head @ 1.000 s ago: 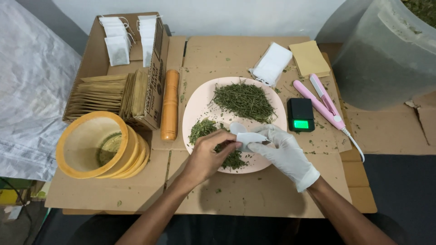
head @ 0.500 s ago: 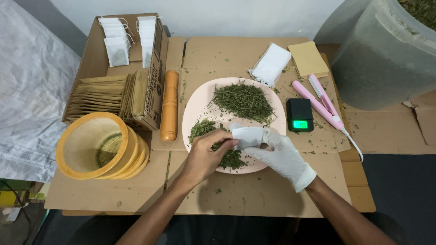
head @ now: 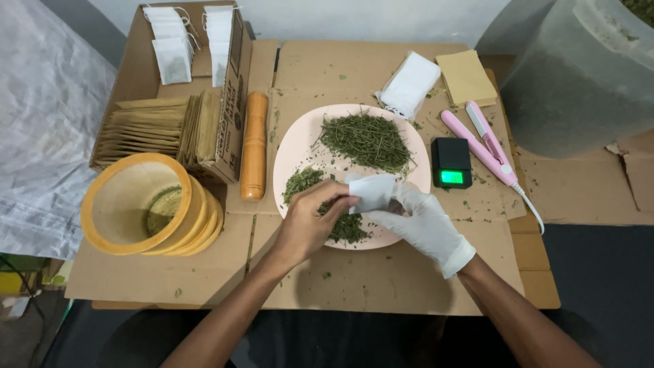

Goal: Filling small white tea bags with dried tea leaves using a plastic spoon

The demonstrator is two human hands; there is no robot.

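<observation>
Small white filter bag (head: 371, 192): held above the near edge of the pink plate (head: 300, 146), pinched between both hands. Left hand (head: 308, 223), bare: fingertips closed on the bag's left edge. Right hand (head: 422, 221), in a white glove: fingers curled around the bag's right side, gripping it.

Directly beneath the fingers: a small heap of dried green herb (head: 344, 228), with a second patch (head: 302, 180) just left of the left fingertips, both on the plate. Beyond the fingers, on the plate's far half: a larger pile of dried herb (head: 368, 140).

Right of the gloved hand: small black digital scale (head: 451, 162) with lit green display; beside it, a pink heat-sealing tool (head: 480, 143) with white cord. Further off to the right: large translucent tub (head: 579, 75).

Beyond the plate: stack of white empty bags (head: 409, 85) and tan pad (head: 466, 76).

Left of the bare hand: orange cylinder (head: 254, 144), upright along the plate's edge; then stacked yellow bowls (head: 146, 204); cardboard box (head: 228, 95) holding brown envelopes (head: 153, 129) and white stringed bags (head: 170, 51).

All rests on flattened cardboard (head: 368, 279), scattered with herb crumbs.
</observation>
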